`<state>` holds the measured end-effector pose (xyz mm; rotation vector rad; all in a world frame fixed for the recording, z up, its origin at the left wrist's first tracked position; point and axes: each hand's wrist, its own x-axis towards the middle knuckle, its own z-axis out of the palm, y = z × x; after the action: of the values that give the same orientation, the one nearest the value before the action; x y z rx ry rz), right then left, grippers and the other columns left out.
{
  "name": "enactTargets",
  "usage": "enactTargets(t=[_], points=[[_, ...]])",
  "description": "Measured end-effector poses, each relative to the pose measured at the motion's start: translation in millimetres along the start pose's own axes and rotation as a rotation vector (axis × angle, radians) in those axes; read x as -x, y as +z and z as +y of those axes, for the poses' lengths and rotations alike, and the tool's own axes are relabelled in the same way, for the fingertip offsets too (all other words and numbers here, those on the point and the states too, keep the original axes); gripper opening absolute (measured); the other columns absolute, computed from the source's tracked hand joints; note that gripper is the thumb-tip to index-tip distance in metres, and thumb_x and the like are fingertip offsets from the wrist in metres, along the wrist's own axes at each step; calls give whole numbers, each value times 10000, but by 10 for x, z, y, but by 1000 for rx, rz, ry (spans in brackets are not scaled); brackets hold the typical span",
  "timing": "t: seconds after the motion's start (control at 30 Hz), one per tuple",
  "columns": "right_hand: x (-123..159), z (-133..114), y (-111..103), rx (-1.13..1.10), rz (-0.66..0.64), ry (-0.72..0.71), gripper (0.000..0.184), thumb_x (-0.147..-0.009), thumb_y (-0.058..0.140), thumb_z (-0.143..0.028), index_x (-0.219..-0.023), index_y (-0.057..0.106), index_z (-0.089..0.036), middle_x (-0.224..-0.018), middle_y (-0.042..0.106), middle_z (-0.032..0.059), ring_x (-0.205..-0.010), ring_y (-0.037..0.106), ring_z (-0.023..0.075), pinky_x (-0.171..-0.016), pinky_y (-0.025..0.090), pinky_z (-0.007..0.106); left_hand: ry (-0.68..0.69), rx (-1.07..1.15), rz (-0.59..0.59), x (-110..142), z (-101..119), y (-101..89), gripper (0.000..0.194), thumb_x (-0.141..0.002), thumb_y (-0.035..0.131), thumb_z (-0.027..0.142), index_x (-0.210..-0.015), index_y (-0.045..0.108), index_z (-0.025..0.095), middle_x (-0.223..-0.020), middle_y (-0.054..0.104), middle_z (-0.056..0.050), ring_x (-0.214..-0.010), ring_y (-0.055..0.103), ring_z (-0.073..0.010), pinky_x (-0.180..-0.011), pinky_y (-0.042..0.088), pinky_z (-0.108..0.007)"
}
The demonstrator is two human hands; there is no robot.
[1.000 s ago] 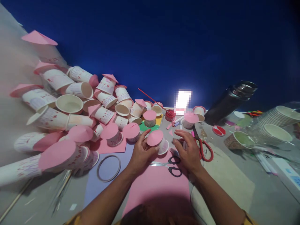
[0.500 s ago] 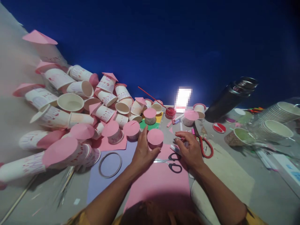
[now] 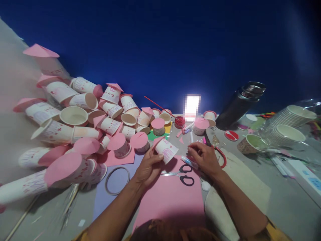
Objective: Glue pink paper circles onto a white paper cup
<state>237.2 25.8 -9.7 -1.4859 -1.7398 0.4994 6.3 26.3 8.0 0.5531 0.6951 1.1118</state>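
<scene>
My left hand (image 3: 150,165) is closed around a white paper cup (image 3: 166,150) with pink and red drawings and a pink paper top. The cup is tipped on its side, its mouth towards the right. My right hand (image 3: 203,157) hovers to the right with fingers bent inward; whatever its fingertips may pinch is too small to make out. Beside that hand, partly under it, lies a light-blue marker (image 3: 188,162). Scissors with black handles (image 3: 186,174) rest on a pink paper sheet (image 3: 170,201) between my hands.
A heap of decorated paper cups (image 3: 62,130) fills the left. A tape ring (image 3: 117,180) lies on lilac paper (image 3: 100,201). Rightward are red-handled scissors (image 3: 221,157), a dark flask (image 3: 240,105) and stacked plain cups (image 3: 288,134). At the back stands a small red pot (image 3: 179,122).
My left hand has lifted the pink-topped cup and tipped it over, so its drawn side shows. My right hand's fingers have curled in more.
</scene>
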Motion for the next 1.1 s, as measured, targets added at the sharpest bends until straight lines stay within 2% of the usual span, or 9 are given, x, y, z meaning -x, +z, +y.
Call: enactTargets(t=[0.1, 0.23, 0.33, 0.4, 0.5, 0.6, 0.8, 0.93, 1.1], points=[[65, -70, 69, 11, -52, -179, 224, -894, 659, -317, -1062, 728, -186, -932, 787, 64, -694, 686, 185, -665, 518, 302, -57, 75, -68, -3, -41, -12, 675, -690, 798, 146, -1339, 625, 210, -1154, 742, -64, -1084, 692, -246, -1043, 519, -403], [131, -112, 145, 48, -20, -275, 137, -912, 603, -240, -923, 733, -199, -824, 779, 45, -666, 690, 182, -630, 498, 290, -102, 49, -100, 26, -126, -28, 708, -685, 817, 143, -1363, 623, 205, -1153, 733, -77, -998, 698, -233, -901, 572, -351], [133, -97, 162, 36, 32, -245, 196, -918, 548, -196, -822, 718, -207, -755, 762, 32, -667, 701, 184, -619, 488, 284, -115, 21, -122, 52, -135, -32, 763, -671, 843, 137, -1390, 603, 224, -1222, 711, -88, -960, 692, -209, -796, 575, -289], [121, -85, 156, 10, 72, -227, 203, -915, 538, -191, -824, 720, -203, -756, 761, 33, -670, 705, 183, -618, 491, 280, -99, 63, -110, 48, -109, -35, 743, -688, 852, 157, -1385, 605, 230, -1298, 683, -94, -1008, 686, -198, -826, 573, -276], [105, -86, 143, -40, 85, -213, 201, -907, 541, -198, -830, 726, -199, -757, 763, 34, -661, 703, 179, -620, 500, 275, -9, 146, 15, 9, -49, -48, 543, -821, 799, 280, -1339, 642, 234, -1363, 655, -91, -1131, 665, -187, -944, 556, -276], [106, -122, 145, -120, 6, -160, 193, -904, 562, -223, -795, 719, -204, -740, 758, 27, -653, 694, 176, -605, 504, 265, 52, 122, 82, -22, -3, -56, 388, -887, 752, 306, -1259, 698, 212, -1385, 652, -89, -1226, 633, -199, -1012, 531, -274], [113, -228, 152, -343, -125, 21, 197, -872, 568, -249, -733, 701, -208, -656, 710, 1, -565, 640, 155, -507, 475, 233, -64, 50, -118, 26, 7, -48, 591, -810, 830, 376, -1342, 671, 174, -1136, 756, -117, -999, 714, -245, -879, 578, -343], [95, -252, 124, -367, -142, 39, 192, -841, 580, -248, -688, 689, -209, -637, 691, 2, -567, 621, 158, -509, 459, 234, -63, 23, -126, 60, 13, -55, 612, -763, 865, 398, -1309, 698, 179, -1091, 766, -121, -907, 715, -235, -802, 587, -329], [112, -266, 133, -378, -156, 72, 181, -821, 580, -234, -677, 685, -208, -613, 671, -4, -553, 597, 155, -500, 441, 230, -114, -11, -109, 72, 9, -98, 633, -736, 882, 364, -1318, 689, 209, -1063, 754, -119, -822, 712, -263, -689, 624, -412]])
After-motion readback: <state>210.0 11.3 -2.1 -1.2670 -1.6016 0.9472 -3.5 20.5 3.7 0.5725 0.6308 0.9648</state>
